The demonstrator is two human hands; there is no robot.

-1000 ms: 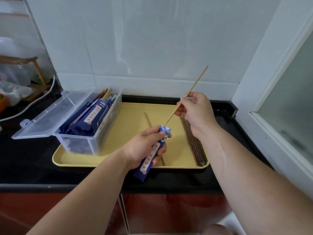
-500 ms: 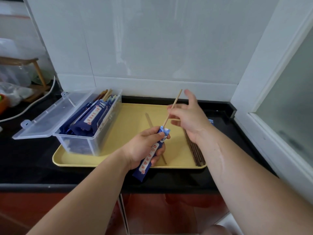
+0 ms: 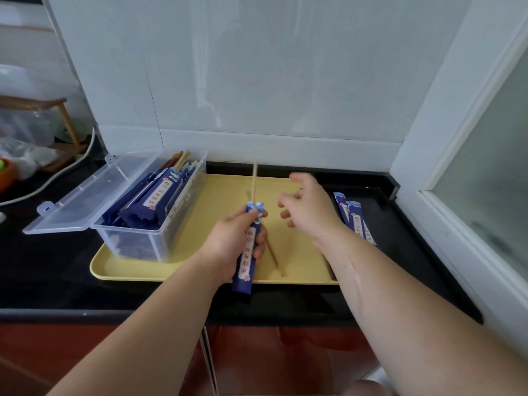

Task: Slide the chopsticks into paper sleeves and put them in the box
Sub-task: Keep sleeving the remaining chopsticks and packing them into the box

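Note:
My left hand [image 3: 233,242] grips a blue paper sleeve [image 3: 246,258] above the yellow tray [image 3: 200,270]. A pale chopstick [image 3: 254,181] stands in the sleeve, its upper end sticking out of the top. My right hand [image 3: 310,208] hovers just right of it with loosely spread fingers, holding nothing. A dark chopstick [image 3: 274,257] lies on the tray behind my left hand. The clear plastic box [image 3: 148,244] sits on the tray's left part, lid open, holding several sleeved chopsticks [image 3: 155,200].
Empty blue sleeves [image 3: 354,217] lie on the black counter right of the tray, partly behind my right forearm. A white tiled wall stands behind. A wooden rack [image 3: 61,121] and a white cable [image 3: 51,181] sit at far left. A window frame [image 3: 445,212] borders the right.
The pale chopstick went deeper into the sleeve and now stands nearly upright. My right hand let go of it and opened, moving a little right.

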